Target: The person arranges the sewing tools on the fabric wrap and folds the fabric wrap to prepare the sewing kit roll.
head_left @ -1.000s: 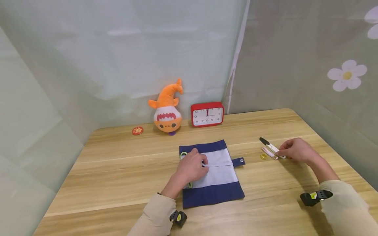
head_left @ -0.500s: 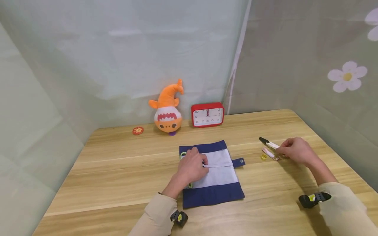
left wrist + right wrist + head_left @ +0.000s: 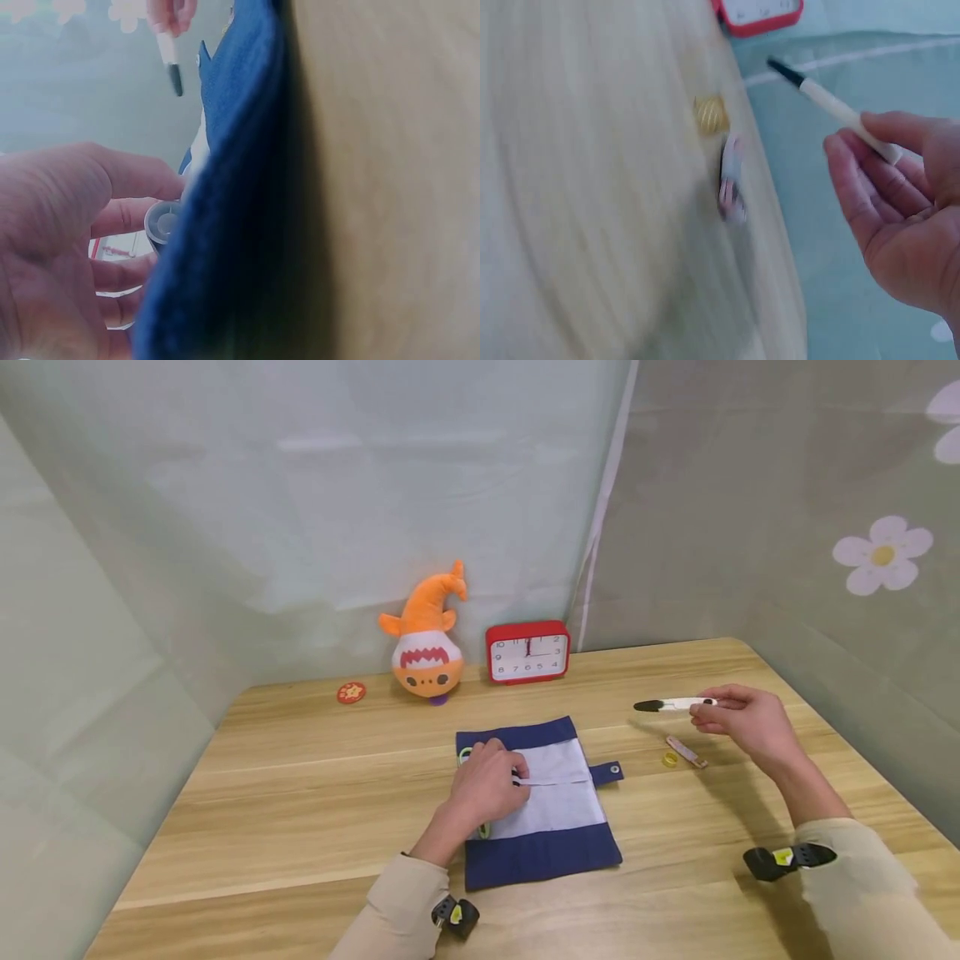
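Right hand [image 3: 746, 727], one: thumb and fingertips pinching the pale end of a slim white tool [image 3: 675, 704], raised over the table [image 3: 300, 827], its dark tip pointing left from the fingers. Left hand [image 3: 487, 781], one: fingers bent, thumb and forefinger apparently pinching the pocket edge of a navy-bordered cloth pouch [image 3: 543, 857], which lies unfolded beneath them. Beside these fingers, a round-ended cylinder [image 3: 163, 219], partly hidden by the navy cloth; whether it is gripped cannot be told. Light-green loop [image 3: 466, 753], partly covered, at the far side of the left hand; a second green piece [image 3: 483, 830] at its near side. The hand conceals what lies directly under it. Strap with snap [image 3: 606, 772], jutting from the pouch to the right of the left fingers, between them and the small items. Yellow ring [image 3: 670, 760] and patterned pinkish strip [image 3: 686, 751], near each other on the wood, nearer the person than the right fingertips. Red clock [image 3: 528, 660], beyond the left fingers and leftward of the right ones. Orange plush [image 3: 426, 677], beyond and left of the left fingers. Red disc [image 3: 351, 692], farther left.
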`<state>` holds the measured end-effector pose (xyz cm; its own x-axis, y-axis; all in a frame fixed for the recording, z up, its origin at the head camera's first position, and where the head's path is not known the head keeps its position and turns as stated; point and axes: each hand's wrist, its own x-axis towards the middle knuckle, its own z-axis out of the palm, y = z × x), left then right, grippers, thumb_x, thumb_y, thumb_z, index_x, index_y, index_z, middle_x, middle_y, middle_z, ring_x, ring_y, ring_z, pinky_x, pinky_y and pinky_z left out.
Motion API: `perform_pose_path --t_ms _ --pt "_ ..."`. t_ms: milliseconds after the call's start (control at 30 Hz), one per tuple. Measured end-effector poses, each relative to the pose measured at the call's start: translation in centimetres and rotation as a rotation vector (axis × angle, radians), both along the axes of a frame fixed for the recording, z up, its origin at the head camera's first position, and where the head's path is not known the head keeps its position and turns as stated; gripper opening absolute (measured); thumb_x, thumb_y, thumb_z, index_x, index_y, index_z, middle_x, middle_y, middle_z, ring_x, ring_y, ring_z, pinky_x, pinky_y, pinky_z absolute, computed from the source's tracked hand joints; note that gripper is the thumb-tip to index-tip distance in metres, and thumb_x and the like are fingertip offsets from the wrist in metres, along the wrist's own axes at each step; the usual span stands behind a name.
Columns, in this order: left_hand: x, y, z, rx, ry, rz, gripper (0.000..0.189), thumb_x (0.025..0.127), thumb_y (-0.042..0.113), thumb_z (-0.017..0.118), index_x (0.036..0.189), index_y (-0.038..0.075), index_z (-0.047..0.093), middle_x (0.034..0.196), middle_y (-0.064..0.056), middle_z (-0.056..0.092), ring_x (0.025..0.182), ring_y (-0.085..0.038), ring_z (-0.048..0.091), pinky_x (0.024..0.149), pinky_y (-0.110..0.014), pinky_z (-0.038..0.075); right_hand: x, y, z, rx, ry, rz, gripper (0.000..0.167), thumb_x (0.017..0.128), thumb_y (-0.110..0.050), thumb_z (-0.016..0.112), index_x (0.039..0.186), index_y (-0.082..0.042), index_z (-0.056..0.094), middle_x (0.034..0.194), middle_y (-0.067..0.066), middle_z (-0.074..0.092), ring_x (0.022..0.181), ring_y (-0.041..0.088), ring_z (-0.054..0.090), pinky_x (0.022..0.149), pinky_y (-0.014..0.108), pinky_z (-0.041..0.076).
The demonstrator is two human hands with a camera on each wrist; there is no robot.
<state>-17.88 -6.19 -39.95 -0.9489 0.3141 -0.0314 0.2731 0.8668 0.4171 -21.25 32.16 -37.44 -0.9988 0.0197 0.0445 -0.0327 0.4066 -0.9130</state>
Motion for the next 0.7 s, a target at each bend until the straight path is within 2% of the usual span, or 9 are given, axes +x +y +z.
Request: perform_pose_path --t_ms 100,200,367,433,533,700 --pt "0.0 -0.1 0.0 0.003 0.005 -0.005 0.006 0.090 0.023 0.079 0.093 0.018 0.076 0.102 -0.006 0.064 0.099 -0.026 0.052 0.080 -0.040 0.047 -0.1 -1.2 0.5 -0.147 0.037 0.053 0.024 0.103 -0.011 0.068 0.126 -0.005 0.069 0.092 -0.011 0.077 0.085 0.005 0.078 0.078 0.025 0.062" --pt "0.0 -0.1 -0.1 0.000 0.011 -0.011 0.006 0.091 0.023 0.078 0.093 0.018 0.076 0.100 -0.006 0.065 0.098 -0.026 0.052 0.079 -0.039 0.047 -0.2 -2.9 1.2 -0.198 0.045 0.091 0.021 0.103 -0.010 0.068 0.123 -0.015 0.071 0.094 -0.007 0.076 0.085 0.007 0.077 0.078 0.025 0.062" --pt "0.0 -0.1 -0.2 -0.002 0.021 -0.012 0.007 0.091 0.023 0.078 0.094 0.017 0.076 0.099 -0.005 0.065 0.098 -0.026 0.052 0.079 -0.039 0.047 -0.9 -6.4 2.2 -0.196 0.005 0.128 0.035 0.103 -0.009 0.067 0.134 0.000 0.055 0.095 -0.008 0.078 0.085 0.010 0.077 0.079 0.026 0.062" --pt "-0.1 -0.1 -0.2 -0.003 0.019 -0.010 0.007 0.091 0.023 0.079 0.094 0.017 0.076 0.099 -0.006 0.065 0.098 -0.026 0.053 0.080 -0.039 0.047 -1.2 -7.9 2.4 -0.217 -0.017 0.135 0.037 0.102 -0.007 0.067 0.132 0.003 0.050 0.094 -0.007 0.078 0.084 0.012 0.077 0.080 0.027 0.063" --pt "-0.1 -0.1 -0.2 -0.004 0.004 -0.010 0.008 0.092 0.025 0.078 0.094 0.017 0.075 0.100 -0.005 0.065 0.100 -0.026 0.052 0.082 -0.040 0.048 -1.6 -9.8 2.3 -0.257 -0.032 0.139 0.035 0.100 -0.005 0.069 0.128 0.003 0.049 0.091 -0.006 0.078 0.082 0.013 0.077 0.079 0.028 0.063" --pt "-0.1 -0.1 -0.1 0.002 -0.003 -0.018 0.007 0.091 0.024 0.075 0.092 0.017 0.074 0.099 -0.005 0.064 0.100 -0.027 0.052 0.083 -0.041 0.047 -2.1 -12.6 1.7 -0.300 -0.058 0.145 0.038 0.099 -0.002 0.067 0.131 0.008 0.050 0.088 -0.004 0.077 0.080 0.013 0.076 0.077 0.030 0.063"
